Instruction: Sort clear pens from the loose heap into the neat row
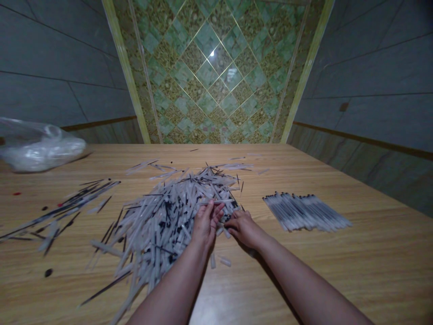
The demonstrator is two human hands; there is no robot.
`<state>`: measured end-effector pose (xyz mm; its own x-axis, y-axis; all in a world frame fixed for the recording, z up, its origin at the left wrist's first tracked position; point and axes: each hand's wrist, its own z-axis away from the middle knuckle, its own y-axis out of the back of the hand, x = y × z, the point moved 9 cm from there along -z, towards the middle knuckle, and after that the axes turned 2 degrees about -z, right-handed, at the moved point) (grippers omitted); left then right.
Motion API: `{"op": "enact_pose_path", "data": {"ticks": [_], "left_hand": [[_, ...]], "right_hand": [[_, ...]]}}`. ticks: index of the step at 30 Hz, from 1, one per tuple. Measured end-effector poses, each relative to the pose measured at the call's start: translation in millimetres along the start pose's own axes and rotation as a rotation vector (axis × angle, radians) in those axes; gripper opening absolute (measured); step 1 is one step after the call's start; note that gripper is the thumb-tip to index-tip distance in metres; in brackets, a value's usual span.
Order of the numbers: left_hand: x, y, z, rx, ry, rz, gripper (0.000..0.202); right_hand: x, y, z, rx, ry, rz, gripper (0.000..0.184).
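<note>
While the left hand [204,223] is turning its palm upward, its thumb and fingers are narrowing on a slim pale tube [221,201], which is lying crosswise over the fingertips with its free end pointing to the right; that grip is probably leaving most of the tube's length exposed. Just right of those fingers, the right hand [245,227] is curling palm-down beside the edge of the pile, its fingers bunching closely; whether they are pinching anything I cannot tell. Beyond and left of the left fingers, the pile [169,212] of pale tubes and dark thin parts is spreading loosely, presumably so that pieces are staying within easy reach. Right of the right fingers, pen-like sticks [304,216] are lying side by side, dark ends facing away, likely arranged so for neatness and counting. Nearer than the fingers, short clear pieces [225,261] are lying loose.
</note>
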<state>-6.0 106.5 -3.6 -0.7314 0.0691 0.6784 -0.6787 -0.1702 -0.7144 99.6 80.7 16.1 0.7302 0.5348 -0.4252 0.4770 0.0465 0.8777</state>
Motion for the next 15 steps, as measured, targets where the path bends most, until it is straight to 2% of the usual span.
{"op": "enact_pose_path", "data": {"ticks": [4, 8, 11, 13, 15], "left_hand": [[-1.4, 0.7, -0.7, -0.006, 0.002, -0.007, 0.005], [-2.4, 1.1, -2.0, -0.014, 0.005, -0.001, 0.005], [-3.5, 0.4, -1.7, -0.013, 0.006, 0.001, 0.005], [-4.2, -0.2, -0.3, -0.003, 0.010, -0.005, 0.006], [-5.1, -1.6, 1.8, 0.003, 0.023, -0.017, 0.006]], "right_hand": [[10.7, 12.0, -1.4, 0.102, -0.057, -0.184, 0.012], [46.6, 28.5, 0.3, 0.293, -0.245, -0.612, 0.011], [66.2, 37.8, 3.8, 0.455, -0.313, -0.932, 0.018], [70.2, 39.0, 4.9, 0.497, -0.335, -1.092, 0.024], [67.3, 37.7, 4.5, 0.480, -0.346, -1.183, 0.028]]}}
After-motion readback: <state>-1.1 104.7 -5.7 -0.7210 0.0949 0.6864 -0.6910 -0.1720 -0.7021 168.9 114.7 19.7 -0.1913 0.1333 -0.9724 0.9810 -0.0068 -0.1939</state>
